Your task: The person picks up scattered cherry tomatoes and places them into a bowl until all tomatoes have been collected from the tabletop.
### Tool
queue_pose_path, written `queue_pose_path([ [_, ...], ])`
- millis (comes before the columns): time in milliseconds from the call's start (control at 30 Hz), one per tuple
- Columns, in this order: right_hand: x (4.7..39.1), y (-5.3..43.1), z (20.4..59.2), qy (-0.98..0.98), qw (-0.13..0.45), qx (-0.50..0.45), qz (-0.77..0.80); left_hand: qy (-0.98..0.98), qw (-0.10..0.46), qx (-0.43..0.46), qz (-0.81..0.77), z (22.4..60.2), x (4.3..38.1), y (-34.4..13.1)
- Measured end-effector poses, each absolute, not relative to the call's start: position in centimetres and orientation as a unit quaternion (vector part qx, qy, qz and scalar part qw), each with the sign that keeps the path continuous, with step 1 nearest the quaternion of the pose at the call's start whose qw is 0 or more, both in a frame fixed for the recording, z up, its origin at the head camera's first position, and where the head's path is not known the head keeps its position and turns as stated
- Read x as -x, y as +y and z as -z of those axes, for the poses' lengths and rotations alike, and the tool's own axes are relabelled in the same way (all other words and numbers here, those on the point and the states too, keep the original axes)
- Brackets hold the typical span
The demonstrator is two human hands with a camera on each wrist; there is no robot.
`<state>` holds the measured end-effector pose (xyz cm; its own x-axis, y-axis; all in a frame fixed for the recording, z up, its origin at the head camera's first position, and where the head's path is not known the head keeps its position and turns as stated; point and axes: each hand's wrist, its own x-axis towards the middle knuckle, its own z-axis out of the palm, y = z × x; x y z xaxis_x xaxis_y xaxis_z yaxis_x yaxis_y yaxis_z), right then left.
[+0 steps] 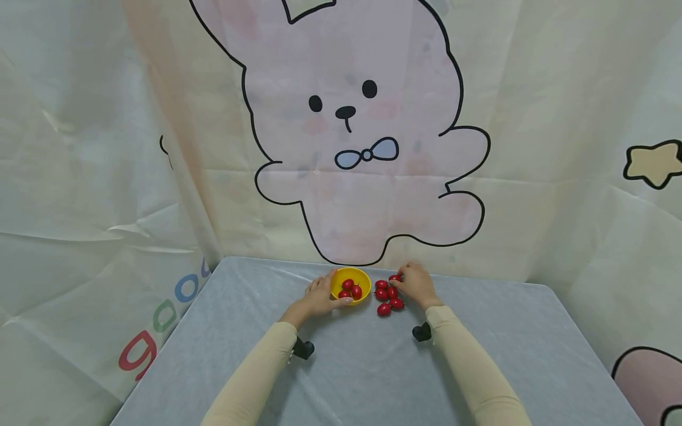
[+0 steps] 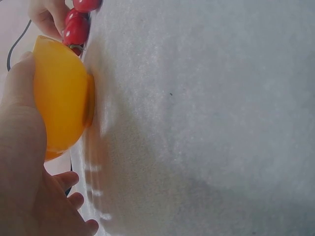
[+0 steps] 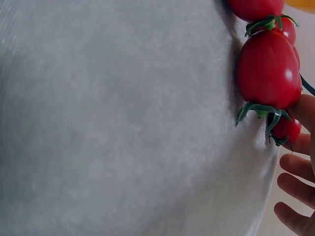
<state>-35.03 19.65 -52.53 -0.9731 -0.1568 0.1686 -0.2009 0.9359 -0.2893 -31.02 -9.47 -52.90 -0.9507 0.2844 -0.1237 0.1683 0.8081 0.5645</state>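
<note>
A yellow bowl (image 1: pixel 368 288) stands near the table's back edge with several red cherry tomatoes (image 1: pixel 357 291) inside. My left hand (image 1: pixel 318 296) holds it from the left, thumb at the front of the rim and fingers behind; in the left wrist view the thumb lies along the bowl's side (image 2: pixel 64 98). To the bowl's right, several more cherry tomatoes (image 1: pixel 381 294) lie in a loose cluster, some with green stems. My right hand (image 1: pixel 418 285) reaches over the cluster's far side, thumb and forefinger pinching a cherry tomato (image 3: pixel 285 129), its other fingers spread.
A pale grey-blue cloth covers the table (image 1: pixel 367 367). Right behind its back edge hangs a printed curtain (image 1: pixel 511 236) with a cartoon animal. Black wrist mounts (image 1: pixel 303 349) sit on both sleeves.
</note>
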Motion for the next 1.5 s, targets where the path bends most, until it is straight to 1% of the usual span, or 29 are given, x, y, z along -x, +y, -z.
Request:
queue_pose_path([
  [367, 35.1, 19.9, 52.5, -0.980, 0.072, -0.088, -0.162, 0.946, 0.106, -0.115, -0.282, 52.7, 31.0, -9.3],
  [733, 35.2, 20.5, 51.0, -0.977, 0.102, -0.116, -0.147, 0.946, 0.109, -0.109, -0.284, 52.6, 30.9, -9.3],
  [1500, 35.0, 19.3, 49.4, -0.973, 0.102, -0.132, -0.157, 0.946, 0.107, -0.108, -0.285, 52.8, 31.0, -9.3],
])
